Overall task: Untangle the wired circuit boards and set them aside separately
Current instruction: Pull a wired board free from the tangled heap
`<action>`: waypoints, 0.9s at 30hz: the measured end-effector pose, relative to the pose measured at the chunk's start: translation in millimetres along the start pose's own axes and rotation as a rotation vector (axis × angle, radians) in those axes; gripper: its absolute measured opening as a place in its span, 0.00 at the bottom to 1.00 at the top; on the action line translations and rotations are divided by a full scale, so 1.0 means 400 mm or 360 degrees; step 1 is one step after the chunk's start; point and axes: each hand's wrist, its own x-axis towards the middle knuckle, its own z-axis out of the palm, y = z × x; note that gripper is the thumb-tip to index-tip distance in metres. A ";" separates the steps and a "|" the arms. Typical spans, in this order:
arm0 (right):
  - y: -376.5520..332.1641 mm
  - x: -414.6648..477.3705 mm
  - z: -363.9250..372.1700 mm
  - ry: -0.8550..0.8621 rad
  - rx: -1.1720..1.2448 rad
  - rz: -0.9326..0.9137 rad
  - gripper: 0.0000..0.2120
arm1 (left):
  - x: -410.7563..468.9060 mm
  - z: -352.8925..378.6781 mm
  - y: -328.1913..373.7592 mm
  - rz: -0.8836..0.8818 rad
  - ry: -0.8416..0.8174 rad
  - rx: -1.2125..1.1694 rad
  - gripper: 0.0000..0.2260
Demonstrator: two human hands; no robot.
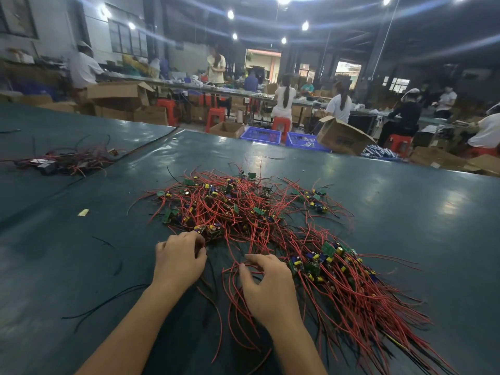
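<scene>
Both hands sit at the near edge of the tangle, close together but not touching.
My left hand (pixel 180 259) curls on a circuit board (pixel 213 233) at the rim of the heap (pixel 238 207); my right hand (pixel 266 286) pinches red wires (pixel 230 280). Small green boards with yellow parts lie knotted mid-table (pixel 405 198). A straighter bunch (pixel 338 266) lies at the right, loose black wires (pixel 108 301) at the left, and another pile (pixel 67 161) far left.

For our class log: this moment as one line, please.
left hand: grips edge of tangled pile of red-wired green circuit boards | right hand: pinches thin red wire
</scene>
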 end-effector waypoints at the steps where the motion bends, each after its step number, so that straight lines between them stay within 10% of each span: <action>1: 0.000 0.000 0.000 0.0004 0.0016 0.0004 0.15 | -0.001 -0.003 0.000 0.0004 0.0058 -0.0018 0.07; 13: -0.022 0.007 -0.015 0.0090 0.0713 0.0163 0.05 | -0.032 -0.058 0.073 0.0598 0.0812 -0.0345 0.08; 19: -0.038 0.014 -0.031 0.0047 0.1280 0.0401 0.20 | -0.054 -0.052 0.106 0.1017 0.0832 -0.0506 0.07; 27: -0.027 0.023 -0.038 0.0192 0.1517 0.0493 0.12 | -0.063 -0.035 0.120 0.1260 0.0725 -0.0570 0.06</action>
